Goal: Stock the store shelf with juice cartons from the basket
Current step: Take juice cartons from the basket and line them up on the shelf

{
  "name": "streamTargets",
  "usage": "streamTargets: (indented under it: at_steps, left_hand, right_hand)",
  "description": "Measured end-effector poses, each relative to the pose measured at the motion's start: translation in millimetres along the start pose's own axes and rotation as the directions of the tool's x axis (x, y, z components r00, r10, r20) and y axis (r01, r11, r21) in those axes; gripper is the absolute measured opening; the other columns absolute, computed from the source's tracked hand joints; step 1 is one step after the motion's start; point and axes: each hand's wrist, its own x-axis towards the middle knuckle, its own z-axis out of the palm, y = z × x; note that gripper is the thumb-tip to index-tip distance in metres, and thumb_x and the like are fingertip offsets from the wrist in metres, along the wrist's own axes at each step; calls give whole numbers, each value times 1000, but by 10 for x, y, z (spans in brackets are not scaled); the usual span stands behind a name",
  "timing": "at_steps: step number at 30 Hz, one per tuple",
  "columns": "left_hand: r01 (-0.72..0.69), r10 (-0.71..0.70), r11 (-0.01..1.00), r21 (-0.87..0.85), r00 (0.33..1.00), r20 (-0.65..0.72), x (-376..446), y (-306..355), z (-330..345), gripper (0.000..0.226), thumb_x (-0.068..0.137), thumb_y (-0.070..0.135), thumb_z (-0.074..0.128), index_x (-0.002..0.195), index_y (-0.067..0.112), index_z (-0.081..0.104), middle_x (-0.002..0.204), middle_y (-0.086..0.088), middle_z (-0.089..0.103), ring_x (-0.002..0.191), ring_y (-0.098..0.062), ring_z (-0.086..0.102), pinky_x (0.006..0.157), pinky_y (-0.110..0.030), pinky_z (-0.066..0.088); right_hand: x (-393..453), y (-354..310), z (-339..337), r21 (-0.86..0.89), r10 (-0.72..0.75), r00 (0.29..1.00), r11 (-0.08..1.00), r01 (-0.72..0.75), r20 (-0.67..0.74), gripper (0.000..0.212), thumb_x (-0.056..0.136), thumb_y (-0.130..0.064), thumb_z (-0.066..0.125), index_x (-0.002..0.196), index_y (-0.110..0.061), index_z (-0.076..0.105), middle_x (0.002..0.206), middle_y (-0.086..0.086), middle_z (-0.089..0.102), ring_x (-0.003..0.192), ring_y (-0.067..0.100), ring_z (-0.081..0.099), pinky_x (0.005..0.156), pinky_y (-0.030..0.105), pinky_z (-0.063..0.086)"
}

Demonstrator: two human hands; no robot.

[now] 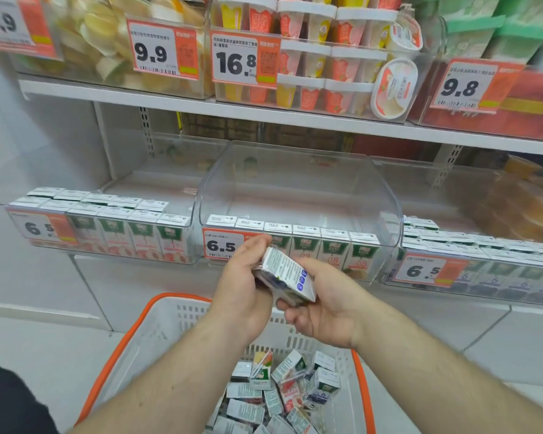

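Juice carton, small, white, tilted, held above the basket and in front of the middle shelf bin. Left hand has fingers clamped on its upper end; right hand cups it from below, fingers curled against its lower edge. More cartons lie jumbled in the basket.

Handling, by judgement: light, stiff-walled board, likely to dent if squeezed hard; best taken across the flat side panels.

Writing: fine print on the held carton's side, too small to read. Stocked cartons in the bin show "100%" on green. Price tags: middle bin tag "6.5"; upper shelf tags read "9.9", "16.8", "9.8".
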Motion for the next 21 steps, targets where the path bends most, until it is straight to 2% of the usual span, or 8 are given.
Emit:
streamTargets:
  at_steps: [2,3,5,8,11,15,18,21]
  left_hand:
    - [-94,81,984,154,993,87,12,31,-42,19,91,1,47,96,11,62,84,-5,66,73,-17,61,67,-31,50]
    - [-139,109,956,259,986,126,18,52,-72,26,87,-6,48,99,11,64,94,-5,66,75,-15,63,65,-28,50]
    - [-232,154,833,502,969,192,35,82,-162,39,75,-6,58,106,17,64,114,-3,64,89,-11,65,73,-23,51]
    - [-357,153,570,740,931,332,12,61,-239,66,58,22,71,121,31,55,129,9,58,118,0,54,94,-15,45]
    - [-497,167,409,765,865,473,-21,-56,-164,71,67,22,81,129,39,52,127,17,59,119,3,54,93,-11,44]
    - [-560,303,389,731,827,473,-77,-193,-14,54,69,10,80,105,48,63,101,16,70,95,-2,64,77,-18,50]
    - [-555,407,369,746,818,407,-56,-233,24,39,67,21,77,100,37,66,94,9,70,90,-10,65,75,-32,53]
    - [-540,471,314,781,803,366,-15,-250,88,35,64,37,75,98,36,66,94,11,67,91,-9,64,76,-35,54]
  right_hand:
    - [26,-23,-36,72,-138,984,987,147,-117,26,96,-26,60,111,-5,65,80,12,68,46,16,59,38,20,46]
    - [42,-26,-77,-8,-258,942,965,262,-216,31,92,-19,67,119,-7,59,93,15,69,50,18,61,41,22,47]
    - [12,-20,-131,-334,-538,773,836,436,-337,52,82,-12,77,123,-21,47,110,12,64,64,20,64,47,23,47]
    - [-138,1,-130,-680,-780,587,551,484,-215,79,74,-16,83,134,-39,35,103,-17,55,85,5,63,64,16,48]
    - [-218,34,-145,-783,-850,523,368,502,-64,99,71,-23,84,145,-45,21,101,-28,54,91,-1,59,78,22,50]
    - [-248,19,-159,-808,-863,500,248,534,66,113,69,-25,87,144,-56,9,108,-28,58,100,-1,57,90,27,49]
    - [-267,-9,-194,-807,-875,483,258,531,39,110,64,-34,89,145,-52,17,119,-25,55,100,1,56,93,34,50]
    - [-272,-6,-220,-831,-913,404,268,488,-58,104,55,-56,85,145,-37,35,118,-26,47,88,-4,46,87,27,47]
